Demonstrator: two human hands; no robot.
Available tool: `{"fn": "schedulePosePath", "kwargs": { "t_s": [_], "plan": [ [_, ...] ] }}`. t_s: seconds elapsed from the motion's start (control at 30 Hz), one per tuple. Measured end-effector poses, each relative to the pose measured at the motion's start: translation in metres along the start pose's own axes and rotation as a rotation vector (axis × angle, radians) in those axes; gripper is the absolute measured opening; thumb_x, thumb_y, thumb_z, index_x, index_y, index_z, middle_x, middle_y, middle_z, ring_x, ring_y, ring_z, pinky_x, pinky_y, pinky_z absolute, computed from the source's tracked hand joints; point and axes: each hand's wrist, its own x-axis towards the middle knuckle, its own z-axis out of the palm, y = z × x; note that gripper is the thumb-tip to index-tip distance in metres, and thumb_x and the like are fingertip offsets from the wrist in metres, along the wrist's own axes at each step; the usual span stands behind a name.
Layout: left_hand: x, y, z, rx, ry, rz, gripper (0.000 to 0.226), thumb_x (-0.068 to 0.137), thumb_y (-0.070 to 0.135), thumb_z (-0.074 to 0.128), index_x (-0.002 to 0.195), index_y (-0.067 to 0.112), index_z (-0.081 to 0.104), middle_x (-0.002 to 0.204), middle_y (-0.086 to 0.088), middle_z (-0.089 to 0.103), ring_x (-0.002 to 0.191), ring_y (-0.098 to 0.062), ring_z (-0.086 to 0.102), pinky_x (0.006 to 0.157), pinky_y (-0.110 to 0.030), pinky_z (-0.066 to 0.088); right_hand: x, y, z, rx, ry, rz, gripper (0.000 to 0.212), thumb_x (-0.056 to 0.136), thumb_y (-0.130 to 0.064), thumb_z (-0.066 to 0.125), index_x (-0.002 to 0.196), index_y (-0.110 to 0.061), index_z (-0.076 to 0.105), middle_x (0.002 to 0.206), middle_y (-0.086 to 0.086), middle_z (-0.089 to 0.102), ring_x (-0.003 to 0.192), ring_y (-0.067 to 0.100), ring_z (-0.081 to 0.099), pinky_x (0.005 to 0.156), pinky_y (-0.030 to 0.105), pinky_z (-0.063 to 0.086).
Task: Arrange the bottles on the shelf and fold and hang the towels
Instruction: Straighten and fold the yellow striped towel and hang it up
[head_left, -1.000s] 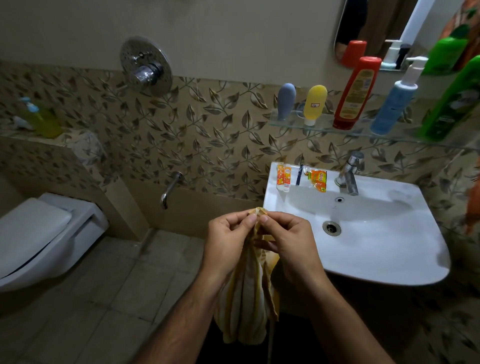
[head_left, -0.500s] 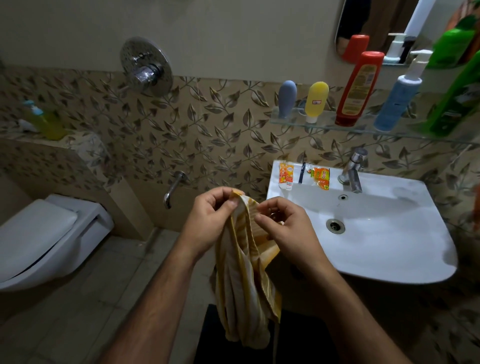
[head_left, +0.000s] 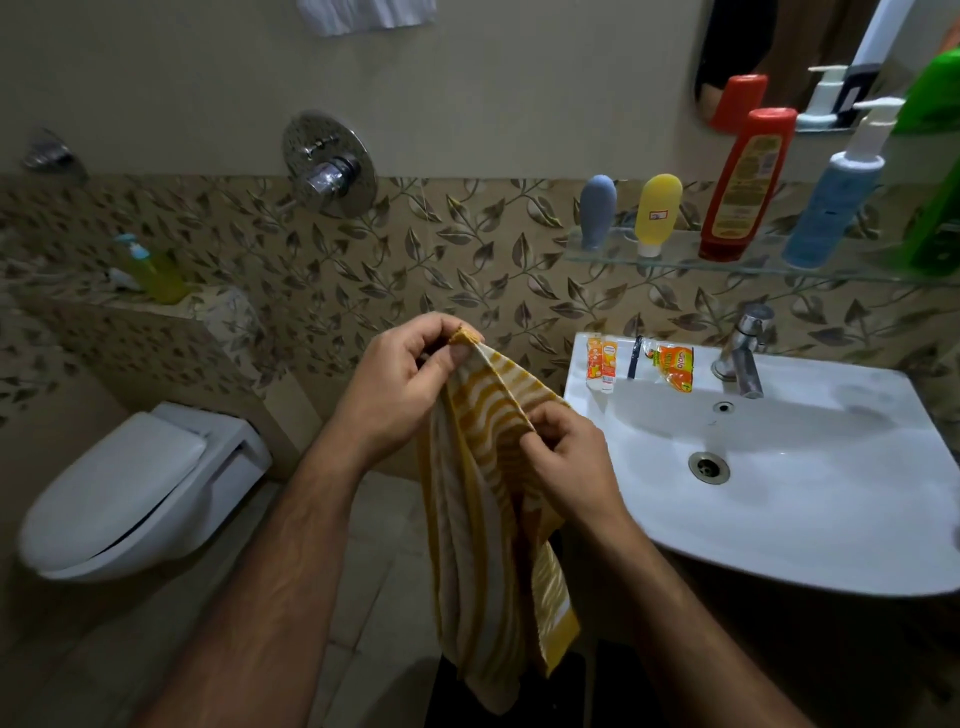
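A yellow and white striped towel (head_left: 483, 525) hangs in front of me. My left hand (head_left: 400, 384) pinches its top corner, raised. Lower and to the right, my right hand (head_left: 566, 462) pinches the towel's upper edge. On the glass shelf (head_left: 597, 254) at the right stand a grey-blue bottle (head_left: 596, 210), a yellow bottle (head_left: 657, 213), a red bottle (head_left: 745, 182), a blue pump bottle (head_left: 839, 192) and a green bottle (head_left: 935, 166), partly cut off. A white towel (head_left: 363, 15) hangs at the top edge of the wall.
A white sink (head_left: 805, 467) with a tap (head_left: 743, 348) is at the right, small sachets (head_left: 672, 366) on its back rim. A white toilet (head_left: 124, 488) is at the left. A yellow-green pump bottle (head_left: 156, 270) stands on the tiled ledge. A shower valve (head_left: 330, 163) is on the wall.
My hands have moved apart along the towel's edge: the left hand rose up and left with the corner, the right hand stayed lower. The towel has opened out a little.
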Motion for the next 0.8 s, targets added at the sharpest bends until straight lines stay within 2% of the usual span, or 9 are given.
{"fn": "schedulePosePath", "kwargs": {
  "t_s": [0.07,0.13,0.23,0.27,0.33,0.43,0.57,0.73,0.8],
  "plan": [
    [0.000,0.001,-0.005,0.056,0.010,0.001,0.021,0.097,0.011,0.057,0.096,0.028,0.069,0.092,0.010,0.071,0.088,-0.002,0.065,0.074,-0.010,0.048,-0.002,0.003,-0.001,0.062,0.035,0.007,0.010,0.084,-0.020,0.062,0.081,-0.027,0.068,0.076,-0.009,0.070,0.074,0.009,0.068,0.071,0.045,0.059],
    [-0.001,0.002,-0.010,0.094,0.012,0.019,0.019,0.096,0.009,0.057,0.097,0.023,0.070,0.090,0.014,0.070,0.086,0.002,0.063,0.073,-0.008,0.047,-0.003,0.006,0.000,0.080,0.073,0.012,0.018,0.084,-0.018,0.063,0.098,-0.030,0.063,0.077,-0.011,0.070,0.074,0.007,0.068,0.073,0.044,0.059],
    [0.000,0.007,-0.016,0.117,-0.020,0.060,0.018,0.095,0.006,0.057,0.098,0.018,0.071,0.093,0.018,0.069,0.086,0.005,0.063,0.072,-0.006,0.044,0.002,0.006,-0.003,0.102,-0.072,0.084,0.065,0.084,-0.016,0.065,0.140,-0.035,0.040,0.073,-0.003,0.071,0.075,0.011,0.069,0.081,0.038,0.058],
    [0.000,0.009,-0.019,0.119,-0.044,0.069,0.018,0.095,0.007,0.057,0.098,0.019,0.071,0.095,0.019,0.069,0.087,0.004,0.063,0.074,-0.007,0.045,0.004,0.005,-0.005,0.097,-0.149,0.095,0.066,0.084,-0.015,0.064,0.141,-0.035,0.040,0.075,0.001,0.070,0.076,0.018,0.069,0.083,0.042,0.058],
    [0.001,0.010,-0.024,0.120,-0.082,0.076,0.017,0.094,0.013,0.057,0.097,0.022,0.070,0.096,0.019,0.069,0.090,0.000,0.064,0.076,-0.010,0.048,0.007,0.003,-0.009,0.077,-0.231,0.086,0.038,0.085,-0.015,0.063,0.119,-0.032,0.059,0.081,0.011,0.071,0.079,0.029,0.069,0.081,0.049,0.057],
    [0.002,0.004,-0.032,0.128,-0.013,0.034,0.020,0.094,0.012,0.058,0.096,0.028,0.070,0.094,0.014,0.070,0.088,-0.003,0.064,0.074,-0.016,0.052,0.008,0.003,-0.012,0.013,-0.106,0.037,0.008,0.087,-0.019,0.062,0.089,-0.022,0.070,0.078,0.001,0.072,0.077,0.020,0.069,0.074,0.047,0.058],
    [0.003,-0.007,-0.027,0.195,0.226,-0.026,0.015,0.094,0.020,0.061,0.103,0.028,0.070,0.101,0.003,0.068,0.092,-0.004,0.063,0.074,-0.016,0.050,0.001,0.010,-0.007,-0.306,0.045,-0.133,0.010,0.087,-0.026,0.060,0.093,-0.020,0.066,0.075,-0.003,0.070,0.067,0.016,0.064,0.063,0.041,0.054],
    [0.009,-0.002,-0.016,0.215,0.309,0.023,0.015,0.094,0.024,0.061,0.104,0.025,0.071,0.093,0.013,0.069,0.083,0.001,0.063,0.069,-0.014,0.050,-0.008,0.015,0.015,-0.088,0.006,-0.072,0.020,0.087,-0.021,0.061,0.106,-0.024,0.056,0.086,-0.006,0.069,0.073,0.013,0.066,0.069,0.043,0.056],
    [0.011,0.000,-0.014,0.205,0.339,0.030,0.015,0.093,0.023,0.060,0.103,0.024,0.071,0.086,0.018,0.067,0.075,0.005,0.061,0.064,-0.010,0.047,-0.010,0.014,0.021,0.067,-0.043,-0.048,0.026,0.086,-0.029,0.064,0.110,-0.034,0.054,0.094,-0.014,0.068,0.084,0.008,0.067,0.074,0.037,0.058]
  ]
}}
